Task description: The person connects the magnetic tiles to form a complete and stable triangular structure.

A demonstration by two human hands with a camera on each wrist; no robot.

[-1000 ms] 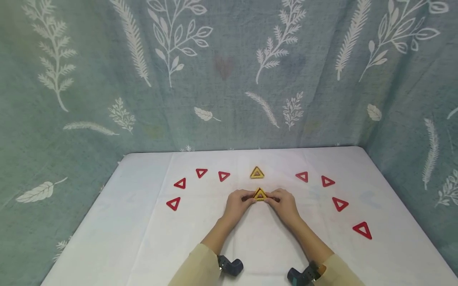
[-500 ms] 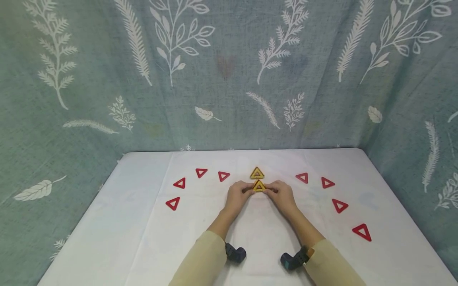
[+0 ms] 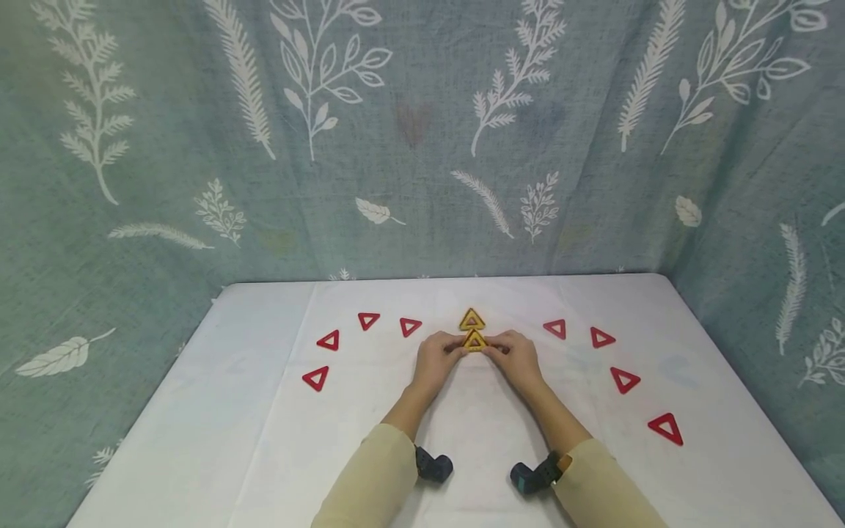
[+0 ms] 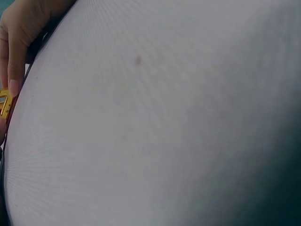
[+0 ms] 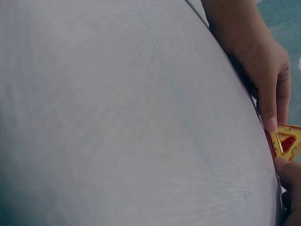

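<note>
While both hands are busy with the same little piece, everything else is just lying around them: the left hand (image 3: 433,361) has its thumb and fingers pinched on one side of the near yellow triangle (image 3: 474,348), and the right hand (image 3: 517,359) pinches the other side the same way. That piece sits right between the two hands, toward the far part of the white-covered table (image 3: 198,440), one tip pointing away from the person. The wrist views only catch it at the very edge, but the right one shows red inside its opening. Directly beyond it lies the far yellow triangle (image 3: 472,327), lined up the same way, its base right at the near one's tip; can't tell whether they actually touch. Four hollow red triangles (image 3: 307,378) are spread out on the left, and four more red ones (image 3: 676,430) on the right, all well apart from one another and turned every which way. Beige sleeves (image 3: 372,477), dark wrist cameras (image 3: 433,467), and a leaf-print curtain (image 3: 422,165) behind the table.
</note>
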